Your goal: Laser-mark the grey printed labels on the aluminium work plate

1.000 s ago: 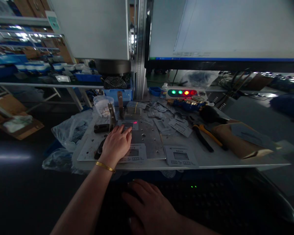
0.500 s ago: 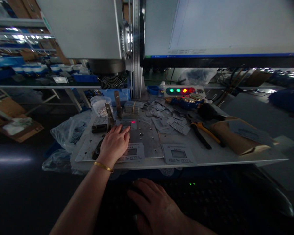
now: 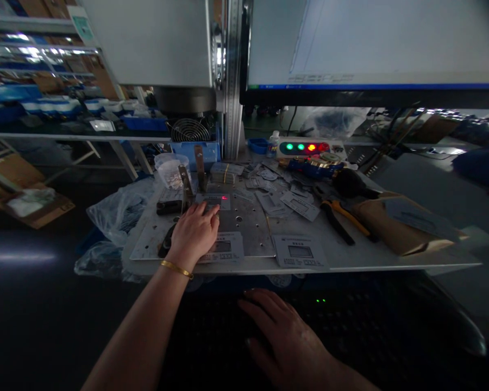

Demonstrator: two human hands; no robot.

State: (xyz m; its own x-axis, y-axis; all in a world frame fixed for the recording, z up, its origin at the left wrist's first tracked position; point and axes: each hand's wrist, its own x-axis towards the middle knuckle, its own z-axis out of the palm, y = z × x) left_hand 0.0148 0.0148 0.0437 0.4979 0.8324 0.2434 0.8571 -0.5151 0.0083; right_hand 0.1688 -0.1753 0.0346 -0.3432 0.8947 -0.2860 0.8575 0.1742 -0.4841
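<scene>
My left hand (image 3: 196,229) rests with its fingers apart at the near edge of a small printed metal plate (image 3: 224,204) on the fixture board (image 3: 248,233). A red light mark shows on that plate, and the fingertips touch or nearly touch it. Upright metal clamps (image 3: 186,187) stand just behind the hand. Partly under my left wrist side lies a larger printed plate (image 3: 233,248) with a rectangular window. Below the table edge, my right hand (image 3: 285,331) lies over a dark keyboard (image 3: 342,326), fingers spread and holding nothing.
Above hang a grey machine head (image 3: 167,43) and a monitor (image 3: 370,49). Loose plates (image 3: 299,205), pliers (image 3: 338,220), a brown paper packet (image 3: 407,228) and a lit button box (image 3: 309,147) lie rightward. A clear cup (image 3: 171,171) stands at left.
My right hand has shifted right over the keyboard. My left hand stays at the small plate, and the red mark has changed shape. The whole view has shifted slightly.
</scene>
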